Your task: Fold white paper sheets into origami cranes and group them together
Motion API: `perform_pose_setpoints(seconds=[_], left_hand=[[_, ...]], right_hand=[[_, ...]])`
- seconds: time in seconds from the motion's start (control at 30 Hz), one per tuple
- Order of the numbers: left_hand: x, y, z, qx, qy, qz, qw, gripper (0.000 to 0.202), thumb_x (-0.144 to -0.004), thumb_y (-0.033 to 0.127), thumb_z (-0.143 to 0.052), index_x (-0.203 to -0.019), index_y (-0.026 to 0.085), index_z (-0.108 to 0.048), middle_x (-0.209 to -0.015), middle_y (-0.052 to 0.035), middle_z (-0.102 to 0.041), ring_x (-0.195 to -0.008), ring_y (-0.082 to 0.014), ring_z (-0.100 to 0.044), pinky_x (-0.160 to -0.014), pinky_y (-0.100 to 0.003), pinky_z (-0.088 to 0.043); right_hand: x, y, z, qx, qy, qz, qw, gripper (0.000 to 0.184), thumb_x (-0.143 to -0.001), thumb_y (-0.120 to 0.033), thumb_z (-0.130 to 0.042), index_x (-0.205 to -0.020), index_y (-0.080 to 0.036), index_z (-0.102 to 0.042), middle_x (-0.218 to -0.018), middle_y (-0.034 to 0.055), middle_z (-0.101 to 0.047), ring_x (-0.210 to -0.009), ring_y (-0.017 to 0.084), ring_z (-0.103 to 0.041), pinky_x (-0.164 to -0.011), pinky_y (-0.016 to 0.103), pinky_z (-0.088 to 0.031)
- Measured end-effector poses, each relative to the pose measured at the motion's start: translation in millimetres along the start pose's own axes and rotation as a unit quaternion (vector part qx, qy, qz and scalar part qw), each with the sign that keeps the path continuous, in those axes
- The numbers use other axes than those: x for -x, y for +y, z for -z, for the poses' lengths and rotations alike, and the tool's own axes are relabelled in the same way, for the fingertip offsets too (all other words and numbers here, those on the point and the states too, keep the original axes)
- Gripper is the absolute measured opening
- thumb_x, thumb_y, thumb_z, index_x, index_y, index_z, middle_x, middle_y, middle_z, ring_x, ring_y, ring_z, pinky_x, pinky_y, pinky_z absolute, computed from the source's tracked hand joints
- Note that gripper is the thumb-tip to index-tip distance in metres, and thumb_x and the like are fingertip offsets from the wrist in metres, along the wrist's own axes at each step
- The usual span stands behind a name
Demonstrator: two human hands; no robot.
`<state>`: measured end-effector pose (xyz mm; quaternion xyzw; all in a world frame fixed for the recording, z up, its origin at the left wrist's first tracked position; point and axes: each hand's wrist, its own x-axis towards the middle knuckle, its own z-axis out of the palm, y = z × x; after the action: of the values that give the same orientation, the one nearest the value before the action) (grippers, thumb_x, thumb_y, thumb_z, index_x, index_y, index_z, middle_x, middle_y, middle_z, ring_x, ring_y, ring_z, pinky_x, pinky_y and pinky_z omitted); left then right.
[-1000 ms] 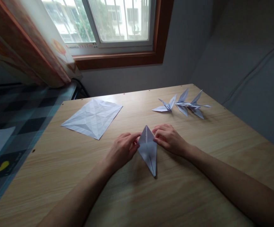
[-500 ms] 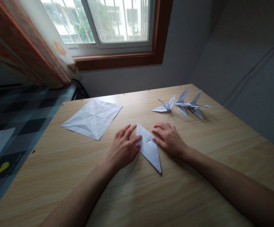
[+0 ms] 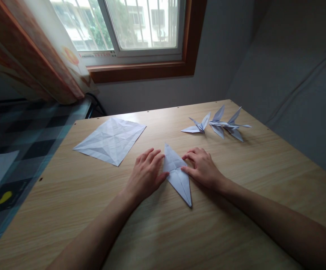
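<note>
A white sheet folded into a narrow kite-shaped origami piece (image 3: 179,180) lies flat on the wooden table (image 3: 230,225), with creases across its middle. To its left is my left hand (image 3: 147,170), fingers stretched and thumb tip touching the paper's left edge. On the opposite side, my right hand (image 3: 204,167) has its thumb on the paper's right edge and its fingers curled beside it, gripping that edge. The undersides of the fingers are hidden.
An unfolded creased white sheet (image 3: 110,140) lies at the back left. Folded paper cranes (image 3: 222,124) stand in a row at the back right. A checked cloth (image 3: 19,131) covers the surface left of the table. Beyond are a window (image 3: 146,26) and a curtain (image 3: 39,52).
The left fingers have drawn closer together and come off the paper's face to its edge. My right thumb has moved onto the right edge. The folded paper has barely shifted.
</note>
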<state>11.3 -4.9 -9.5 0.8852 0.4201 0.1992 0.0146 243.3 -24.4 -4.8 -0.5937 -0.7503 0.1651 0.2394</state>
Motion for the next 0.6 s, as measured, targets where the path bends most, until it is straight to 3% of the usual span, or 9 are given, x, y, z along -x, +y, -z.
perform_pose_setpoints(seconds=[0.2,0.37,0.47,0.6], left_hand=[[-1.0,-1.2,1.5,0.002,-0.015,0.025,1.0,0.036,-0.085,0.038,-0.063,-0.115,0.019,-0.058,-0.134,-0.0128,-0.055,-0.131,-0.0336,-0.042,-0.105,-0.053,-0.039],[-1.2,-2.8,1.9,0.036,0.017,0.001,0.999,0.016,-0.085,0.032,-0.064,-0.098,0.022,-0.066,-0.127,-0.0096,-0.061,-0.126,-0.0323,-0.047,-0.101,-0.055,-0.041],[-2.0,-2.3,1.5,0.081,0.066,-0.021,0.994,0.006,-0.086,0.025,-0.062,-0.087,0.022,-0.067,-0.114,-0.008,-0.068,-0.114,-0.028,-0.057,-0.094,-0.05,-0.047],[-1.6,1.2,2.7,0.14,0.113,-0.033,0.983,0.01,-0.087,0.023,-0.061,-0.078,0.02,-0.065,-0.086,-0.0047,-0.073,-0.086,-0.0202,-0.066,-0.082,-0.039,-0.053]], right_hand=[[-2.3,1.8,0.2,-0.04,-0.009,-0.024,0.999,0.002,-0.079,-0.021,-0.069,-0.08,-0.02,-0.068,-0.099,0.0057,-0.066,-0.1,0.024,-0.056,-0.087,0.038,-0.037],[-1.2,0.6,0.7,-0.115,-0.005,0.005,0.993,0.006,-0.079,-0.016,-0.064,-0.074,-0.019,-0.062,-0.089,0.0039,-0.069,-0.09,0.022,-0.059,-0.085,0.038,-0.041],[0.0,0.2,0.6,-0.226,-0.012,0.006,0.974,0.005,-0.081,-0.018,-0.06,-0.077,-0.02,-0.061,-0.086,0.0032,-0.07,-0.078,0.019,-0.061,-0.073,0.033,-0.045],[-1.1,2.6,-3.9,-0.369,0.002,-0.011,0.929,0.006,-0.079,-0.023,-0.064,-0.076,-0.019,-0.059,-0.084,0.0036,-0.069,-0.076,0.018,-0.063,-0.069,0.031,-0.049]])
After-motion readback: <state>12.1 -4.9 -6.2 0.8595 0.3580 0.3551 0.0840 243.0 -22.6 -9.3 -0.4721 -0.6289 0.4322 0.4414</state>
